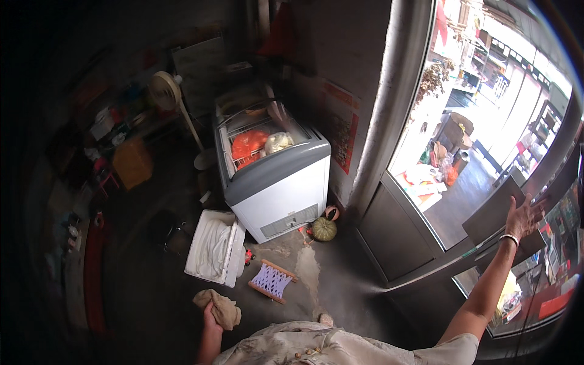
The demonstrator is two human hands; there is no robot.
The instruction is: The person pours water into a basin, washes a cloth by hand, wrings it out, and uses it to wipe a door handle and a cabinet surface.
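My left hand (pixel 212 317), low at the left of centre, grips a crumpled beige cloth (pixel 220 308) above the dark floor. Stretched out to the right, my right hand (pixel 524 218) has its fingers spread against or just before the frame of a glazed metal door (pixel 495 228); whether it touches cannot be told. A bracelet is on that wrist. In front of me stands a white chest freezer (pixel 285 196) with a grey rim and a glass top. Through the glass show an orange-red bag (pixel 248 143) and a whitish bag (pixel 278 142) in wire baskets.
An open foam box (pixel 235 255) lined with white plastic and a small wooden stool (pixel 267 296) with purple webbing stand on the floor. A green pumpkin (pixel 324 229) lies by the freezer. Left are a pedestal fan (pixel 165 91) and a yellow box (pixel 132 163). A brighter room shows through the glass.
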